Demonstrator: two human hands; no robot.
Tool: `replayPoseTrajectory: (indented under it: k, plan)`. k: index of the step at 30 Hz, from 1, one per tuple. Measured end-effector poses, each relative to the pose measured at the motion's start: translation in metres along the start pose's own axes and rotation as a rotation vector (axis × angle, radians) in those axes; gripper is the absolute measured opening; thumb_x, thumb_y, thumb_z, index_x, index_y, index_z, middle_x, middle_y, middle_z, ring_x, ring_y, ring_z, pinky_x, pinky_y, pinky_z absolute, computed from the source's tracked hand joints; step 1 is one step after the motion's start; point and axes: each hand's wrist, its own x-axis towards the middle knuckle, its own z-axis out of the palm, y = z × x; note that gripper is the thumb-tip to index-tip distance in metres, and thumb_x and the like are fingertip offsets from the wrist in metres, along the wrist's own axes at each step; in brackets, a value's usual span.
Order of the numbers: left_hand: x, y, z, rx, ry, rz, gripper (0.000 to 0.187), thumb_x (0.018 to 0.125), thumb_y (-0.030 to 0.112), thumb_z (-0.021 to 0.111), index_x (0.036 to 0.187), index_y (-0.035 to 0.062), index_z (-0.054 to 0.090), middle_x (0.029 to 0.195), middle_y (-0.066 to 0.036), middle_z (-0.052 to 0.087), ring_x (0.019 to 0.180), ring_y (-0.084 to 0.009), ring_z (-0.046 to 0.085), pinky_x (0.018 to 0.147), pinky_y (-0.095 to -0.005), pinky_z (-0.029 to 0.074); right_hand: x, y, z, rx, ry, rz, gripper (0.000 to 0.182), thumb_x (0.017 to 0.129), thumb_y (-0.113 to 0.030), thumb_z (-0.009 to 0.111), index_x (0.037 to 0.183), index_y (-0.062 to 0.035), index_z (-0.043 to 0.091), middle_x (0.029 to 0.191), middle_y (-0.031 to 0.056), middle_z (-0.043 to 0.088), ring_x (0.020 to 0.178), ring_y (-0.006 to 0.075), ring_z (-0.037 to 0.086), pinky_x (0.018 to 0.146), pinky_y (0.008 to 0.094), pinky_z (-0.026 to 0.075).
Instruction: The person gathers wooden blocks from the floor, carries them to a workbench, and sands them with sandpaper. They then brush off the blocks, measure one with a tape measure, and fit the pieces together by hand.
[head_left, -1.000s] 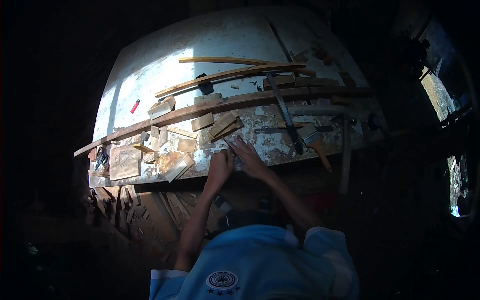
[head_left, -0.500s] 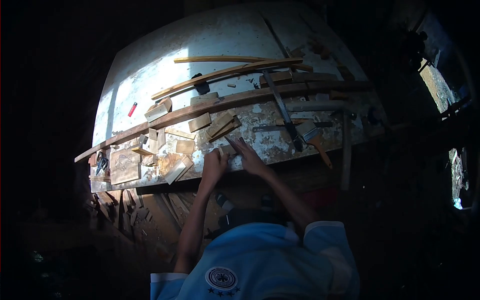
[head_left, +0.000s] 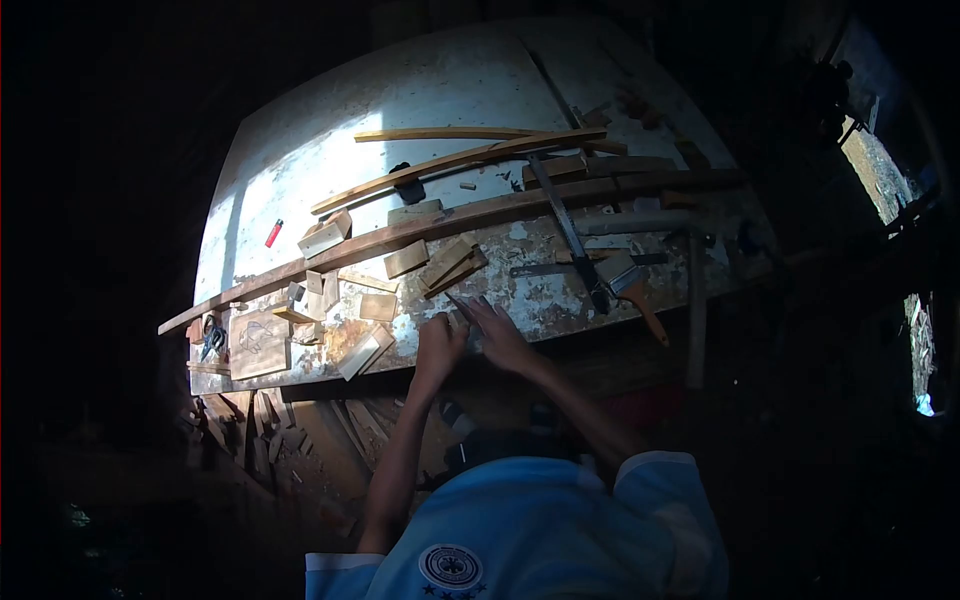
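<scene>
My left hand [head_left: 440, 345] is closed at the near edge of the workbench, with its fingers curled around a small piece of wood that is mostly hidden now. Close against it on the right, my right hand [head_left: 500, 338] has its fingers long and pressed together. A thin dark edge shows at its fingertips, and I cannot tell what it is. Just beyond my hands lie stacked wood offcuts [head_left: 453, 264]. To the left of my left hand are a square wood block [head_left: 377, 306] and a pair of pale blocks [head_left: 366, 353].
A long wooden beam [head_left: 440, 222] crosses the workbench [head_left: 300, 180]. To the right lie a rasp-like metal tool [head_left: 565, 225], a paintbrush [head_left: 635, 287] and a hammer [head_left: 696, 300] overhanging the edge. Scissors [head_left: 212, 337], a marked board [head_left: 259, 343] and a red lighter [head_left: 274, 233] are left.
The view has shifted slightly, so the bench sits lower and further right. My hands have drawn closer together, and the pale wood between them is now mostly covered.
</scene>
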Motion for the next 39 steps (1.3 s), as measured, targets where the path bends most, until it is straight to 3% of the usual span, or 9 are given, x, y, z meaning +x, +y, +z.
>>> replayPoseTrajectory:
  k: [5,8,11,15,17,19,23,33,39]
  plan:
    - [0.001,-0.009,0.000,-0.071,-0.081,-0.059,0.030,0.073,0.020,0.064,0.073,-0.0081,0.054,0.061,-0.022,0.055,0.057,-0.0335,0.057,0.053,-0.0414,0.042,-0.002,0.016,0.004,0.022,-0.009,0.101,0.064,0.070,0.007,0.040,0.132,-0.0093,0.035,0.137,0.0152,0.032,0.129,0.0346,0.023,0.108,0.0440,0.012]
    - [0.005,-0.007,-0.001,0.003,-0.113,-0.093,0.031,0.074,0.023,0.062,0.075,-0.0071,0.055,0.066,-0.022,0.057,0.060,-0.0299,0.058,0.055,-0.0391,0.043,-0.001,-0.024,-0.004,0.116,0.028,-0.136,0.062,0.071,0.007,0.038,0.131,-0.0103,0.036,0.136,0.0139,0.034,0.129,0.0345,0.023,0.107,0.0450,0.014]
    - [0.003,-0.013,-0.001,-0.147,-0.155,-0.227,0.022,0.072,0.015,0.063,0.072,-0.0064,0.056,0.061,-0.022,0.056,0.058,-0.0306,0.059,0.054,-0.0397,0.044,0.008,0.025,0.003,-0.093,-0.003,0.080,0.066,0.071,0.007,0.035,0.134,-0.0110,0.031,0.139,0.0121,0.029,0.131,0.0305,0.019,0.107,0.0446,0.010]
    - [0.000,-0.031,0.011,-0.155,-0.027,0.190,0.020,0.077,0.014,0.059,0.081,-0.0057,0.057,0.067,-0.023,0.058,0.063,-0.0355,0.059,0.057,-0.0420,0.043,0.004,-0.029,-0.012,-0.053,-0.128,-0.109,0.065,0.073,0.006,0.037,0.134,-0.0115,0.031,0.140,0.0105,0.028,0.132,0.0294,0.018,0.107,0.0442,0.010]
    - [-0.009,-0.007,0.003,-0.091,-0.073,0.080,0.018,0.078,0.013,0.058,0.083,-0.0049,0.057,0.070,-0.024,0.057,0.067,-0.0396,0.057,0.059,-0.0429,0.043,-0.001,-0.001,-0.008,-0.041,0.091,-0.035,0.061,0.071,0.003,0.041,0.131,-0.0080,0.036,0.134,0.0131,0.037,0.129,0.0299,0.025,0.106,0.0447,0.014]
    - [-0.009,0.002,0.002,-0.027,-0.072,0.099,0.016,0.079,0.011,0.057,0.083,-0.0046,0.056,0.071,-0.025,0.057,0.070,-0.0411,0.056,0.061,-0.0434,0.043,0.002,0.014,-0.022,-0.131,-0.015,0.177,0.062,0.074,0.004,0.040,0.134,-0.0068,0.030,0.138,0.0125,0.031,0.132,0.0266,0.020,0.107,0.0433,0.011]
    - [-0.010,0.014,0.009,0.050,-0.082,0.245,0.011,0.079,0.007,0.053,0.078,-0.0038,0.053,0.075,-0.026,0.056,0.074,-0.0410,0.056,0.063,-0.0456,0.044,-0.023,-0.007,-0.026,-0.034,0.107,-0.031,0.067,0.067,0.007,0.039,0.132,-0.0089,0.034,0.132,0.0132,0.039,0.125,0.0308,0.032,0.105,0.0430,0.019]
    - [0.000,0.014,0.007,0.128,-0.168,0.497,0.023,0.078,0.002,0.050,0.099,-0.0016,0.057,0.080,-0.021,0.058,0.074,-0.0376,0.057,0.066,-0.0428,0.047,-0.035,-0.021,-0.060,0.253,0.038,0.288,0.065,0.067,0.005,0.037,0.131,-0.0069,0.034,0.125,0.0242,0.042,0.113,0.0382,0.044,0.096,0.0389,0.034]
    - [0.006,0.005,0.007,-0.388,-0.280,0.136,0.025,0.080,0.018,0.064,0.097,-0.0008,0.061,0.081,-0.009,0.057,0.069,-0.0135,0.057,0.064,-0.0250,0.045,-0.043,0.043,-0.014,0.090,0.128,0.241,0.058,0.069,0.000,0.042,0.127,0.0005,0.034,0.117,0.0263,0.045,0.109,0.0420,0.042,0.096,0.0433,0.033]
